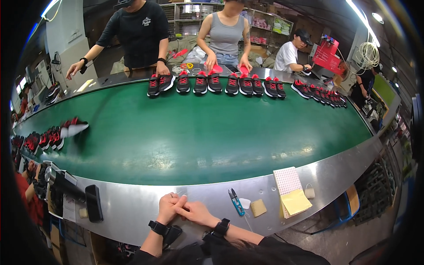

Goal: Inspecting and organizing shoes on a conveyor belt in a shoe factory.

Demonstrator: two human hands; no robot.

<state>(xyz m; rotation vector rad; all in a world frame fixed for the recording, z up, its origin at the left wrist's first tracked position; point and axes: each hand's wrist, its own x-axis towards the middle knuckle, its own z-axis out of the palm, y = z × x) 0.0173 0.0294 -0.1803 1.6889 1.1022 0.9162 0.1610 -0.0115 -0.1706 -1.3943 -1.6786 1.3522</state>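
My left hand [167, 208] and my right hand [197, 213] are clasped together over the metal edge of the table in front of me. Their fingers are closed against each other, and no object shows in them. Each wrist wears a black strap with a small dark device. To the right of my hands lie teal-handled thread snips [236, 203], a white rounded piece [244, 203] and a beige square block [258, 207]. Farther right is a printed sheet [288, 178] with a yellow note pad [296, 202] on it. A black phone [93, 203] lies to the left.
A green conveyor belt [207, 141] curves ahead, with black-and-red sneakers [201, 83] lined along its far side and more sneakers [46, 138] at left. Several people stand across it; one handles red pieces [216, 69]. A dark bottle [65, 184] stands beside the phone.
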